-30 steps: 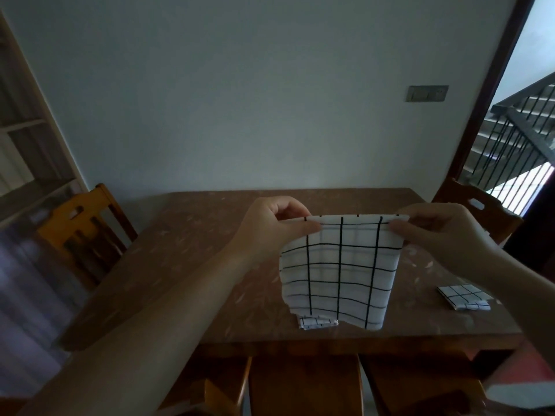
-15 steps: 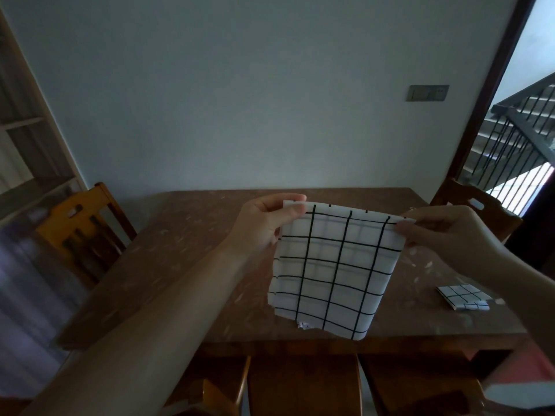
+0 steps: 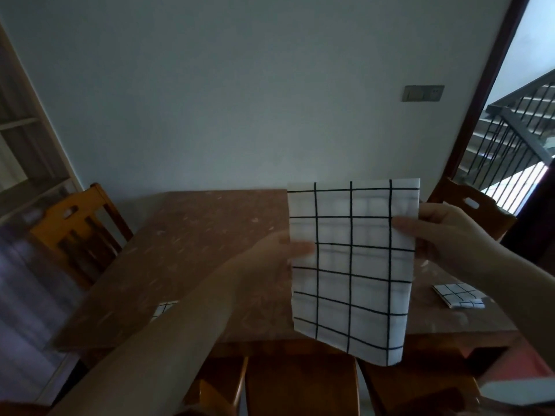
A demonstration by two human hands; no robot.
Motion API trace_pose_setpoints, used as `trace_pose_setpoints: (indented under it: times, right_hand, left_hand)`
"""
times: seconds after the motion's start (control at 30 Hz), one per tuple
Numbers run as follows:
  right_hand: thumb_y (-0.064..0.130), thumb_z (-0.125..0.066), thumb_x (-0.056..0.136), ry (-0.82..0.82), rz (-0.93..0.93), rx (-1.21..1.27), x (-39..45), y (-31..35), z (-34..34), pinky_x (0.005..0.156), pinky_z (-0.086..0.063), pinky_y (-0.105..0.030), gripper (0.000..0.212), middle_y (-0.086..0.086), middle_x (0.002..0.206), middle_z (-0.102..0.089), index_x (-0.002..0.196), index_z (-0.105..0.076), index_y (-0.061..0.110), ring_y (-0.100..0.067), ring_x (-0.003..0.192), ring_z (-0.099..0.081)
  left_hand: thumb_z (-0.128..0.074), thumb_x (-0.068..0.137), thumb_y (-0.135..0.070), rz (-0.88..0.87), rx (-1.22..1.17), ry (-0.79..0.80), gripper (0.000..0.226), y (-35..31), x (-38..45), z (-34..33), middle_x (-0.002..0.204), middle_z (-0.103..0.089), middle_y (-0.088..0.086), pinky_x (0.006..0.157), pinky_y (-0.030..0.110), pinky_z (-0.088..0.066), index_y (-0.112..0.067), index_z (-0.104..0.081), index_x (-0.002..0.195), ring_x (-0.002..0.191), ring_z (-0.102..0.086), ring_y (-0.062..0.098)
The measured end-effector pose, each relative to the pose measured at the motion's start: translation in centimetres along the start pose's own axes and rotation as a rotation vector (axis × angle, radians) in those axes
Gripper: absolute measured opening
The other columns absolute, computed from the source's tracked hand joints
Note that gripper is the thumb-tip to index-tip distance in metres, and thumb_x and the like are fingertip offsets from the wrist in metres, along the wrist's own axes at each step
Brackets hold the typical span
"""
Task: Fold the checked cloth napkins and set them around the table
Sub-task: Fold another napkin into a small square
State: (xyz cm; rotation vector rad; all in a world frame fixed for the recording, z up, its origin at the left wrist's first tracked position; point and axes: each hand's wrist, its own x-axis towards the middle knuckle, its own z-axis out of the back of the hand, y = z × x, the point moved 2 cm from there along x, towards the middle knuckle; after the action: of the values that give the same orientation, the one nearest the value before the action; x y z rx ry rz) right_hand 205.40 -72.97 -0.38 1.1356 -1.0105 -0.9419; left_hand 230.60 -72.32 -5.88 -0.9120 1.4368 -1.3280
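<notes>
Far left, ~9 o'clock: wooden chair (image 3: 75, 232) pulled up to the brown table (image 3: 192, 244). At ~7 o'clock, a bit of checked cloth (image 3: 163, 309) peeks out from behind the left forearm, lying on the table; prob. a folded napkin, mostly hidden.

Centre: left hand (image 3: 279, 259) grips the left edge of the held napkin (image 3: 351, 265), thumb on the front face, other fingers behind & out of sight. The napkin hangs upright in the air above the near table edge, not touching the top, lower corner drooping toward 5 o'clock.

Right, ~3 o'clock: right hand (image 3: 441, 232) pinches the right edge, thumb in front, rest of the fingers curled behind.

~4 o'clock: folded napkin (image 3: 458, 295) already set on the table near its right side.

Risks, as I judge them:
- Edges not lined up before the next fold, so the crease runs crooked vs. the grid lines.
- Either pinch is light; cloth is limp, so it could slip & fall open.
- Lowering it blind, the drooping corner may catch the table edge & bunch under.
</notes>
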Motion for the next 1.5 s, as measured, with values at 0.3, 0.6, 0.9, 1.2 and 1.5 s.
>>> trace_pose_setpoints:
  times: [0.3,0.6,0.9,1.2,1.5]
  right_hand:
    - [0.022,-0.068,0.071,0.075,-0.402,-0.061,-2.2,-5.9,-1.5,0.065,-0.06,-0.034,0.039,-0.005,0.094,-0.077,0.107,-0.064,0.009,-0.023,0.086,-0.074]
    - [0.007,-0.058,0.079,0.13,-0.395,0.105,-1.8,-5.7,-0.1,0.068,-0.061,-0.038,0.038,-0.012,0.106,-0.073,0.117,-0.06,0.013,-0.031,0.097,-0.071]
    - [-0.001,-0.047,0.093,0.099,-0.322,0.119,-1.3,-4.9,-0.2,0.055,-0.059,-0.029,0.023,-0.013,0.092,-0.075,0.09,-0.07,0.0,-0.026,0.076,-0.074]
    - [-0.009,-0.04,0.095,0.008,-0.141,-0.184,-1.0,-3.4,-0.2,0.061,-0.059,-0.025,0.041,0.0,0.096,-0.076,0.087,-0.076,0.008,-0.021,0.085,-0.073]
    - [-0.013,-0.044,0.092,0.111,-0.119,-0.277,-1.0,-3.6,0.1,0.065,-0.057,-0.021,0.038,0.004,0.1,-0.075,0.086,-0.075,0.008,-0.015,0.088,-0.072]
  left_hand:
    - [-0.066,0.092,-0.018,-0.04,0.127,-0.061,0.008,2.3,1.1,-0.6,0.087,-0.077,-0.002,0.081,0.029,-0.057,-0.015,-0.073,0.094,0.084,-0.073,0.013]
    - [-0.055,0.098,-0.014,0.007,-0.059,-0.027,0.013,2.2,0.2,0.0,0.084,-0.076,-0.003,0.061,0.021,-0.056,-0.013,-0.067,0.102,0.076,-0.073,0.012]
    - [-0.041,0.099,-0.001,0.04,-0.221,-0.098,0.032,2.0,0.8,0.8,0.092,-0.074,0.005,0.059,0.027,-0.058,-0.012,-0.07,0.103,0.071,-0.071,0.013]
    - [-0.056,0.094,-0.043,0.172,-0.163,-0.014,0.031,2.4,0.4,1.3,0.095,-0.076,0.003,0.072,0.034,-0.059,-0.016,-0.07,0.102,0.087,-0.074,0.02]
    - [-0.057,0.095,-0.01,0.047,0.097,-0.087,0.041,1.3,0.5,1.3,0.117,-0.065,0.002,0.085,0.036,-0.058,-0.027,-0.052,0.133,0.101,-0.066,0.021]
